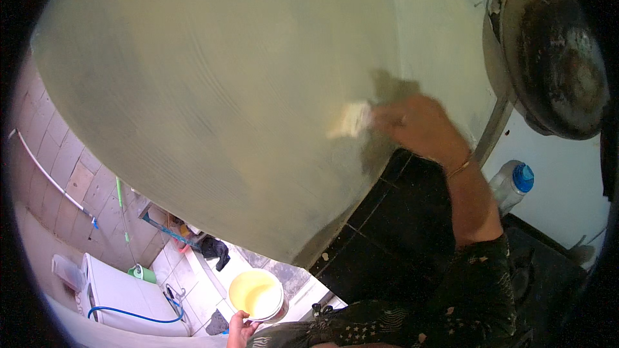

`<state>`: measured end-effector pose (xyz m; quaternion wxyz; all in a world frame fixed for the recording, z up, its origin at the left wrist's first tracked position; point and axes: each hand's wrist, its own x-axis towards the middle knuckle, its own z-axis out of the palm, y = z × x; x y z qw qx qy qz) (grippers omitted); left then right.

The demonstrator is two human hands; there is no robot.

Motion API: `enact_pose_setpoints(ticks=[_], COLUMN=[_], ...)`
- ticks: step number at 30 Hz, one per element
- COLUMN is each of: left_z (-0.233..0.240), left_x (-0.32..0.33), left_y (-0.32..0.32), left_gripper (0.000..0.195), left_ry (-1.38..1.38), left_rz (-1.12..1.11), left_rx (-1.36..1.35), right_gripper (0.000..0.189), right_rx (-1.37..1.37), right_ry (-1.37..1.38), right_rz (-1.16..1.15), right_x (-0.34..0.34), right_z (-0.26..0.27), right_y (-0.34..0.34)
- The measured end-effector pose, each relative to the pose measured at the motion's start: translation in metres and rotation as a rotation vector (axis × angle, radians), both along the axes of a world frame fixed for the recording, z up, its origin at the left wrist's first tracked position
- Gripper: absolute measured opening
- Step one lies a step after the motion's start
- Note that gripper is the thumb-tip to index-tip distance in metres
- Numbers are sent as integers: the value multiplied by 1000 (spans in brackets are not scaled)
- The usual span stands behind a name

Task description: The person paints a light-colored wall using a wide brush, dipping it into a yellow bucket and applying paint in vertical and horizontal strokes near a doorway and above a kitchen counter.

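Note:
My right hand (420, 123) reaches up to a pale green-grey wall (232, 82) and grips what looks like a flat paintbrush (353, 119). Motion blurs the brush, whose pale end meets the wall or is very close to it. Streaky strokes and uneven patches mark the wall's surface. Low in the view, my left hand (242, 327) holds a round bucket (283, 299) by its rim, thumb over the edge. Inside the bucket is a pale yellow colour; how much liquid it holds I cannot tell.
Black tiles (382, 232) adjoin the wall's lower edge. A blackened pan (556, 53) hangs at upper right, above a blue-capped plastic bottle (515, 186) and a dark stove (541, 270). Beyond the wall stand a white washing machine (133, 299) and a green pail (142, 274).

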<state>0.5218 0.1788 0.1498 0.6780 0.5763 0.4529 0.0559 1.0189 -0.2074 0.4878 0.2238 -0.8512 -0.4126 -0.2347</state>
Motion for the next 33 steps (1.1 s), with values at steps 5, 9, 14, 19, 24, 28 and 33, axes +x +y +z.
enact_pose_setpoints(ticks=[5,9,14,19,24,28,33], left_z=[16,74,81,117,16,10,-14], left_x=[13,9,5,25,-28,-26,-34], left_y=[-23,-69,-71,-87,-44,-30,7], left_gripper=[45,46,48,53,54,47,43], left_ry=[57,94,-22,-109,-239,-202,-148], left_rz=[64,-219,91,317,266,233,376], left_rx=[-89,190,-147,-408,-176,-201,-465], right_gripper=[34,39,40,34,29,28,40], right_rx=[527,628,387,130,-430,-7,424], right_ry=[-137,85,225,512,410,-46,-233], right_rz=[10,-4,96,61,-173,28,-123], right_x=[12,33,-8,-19,-31,-49,-52], right_z=[114,128,11,-129,-100,-1,135], right_y=[-12,15,30,-19,10,17,16])
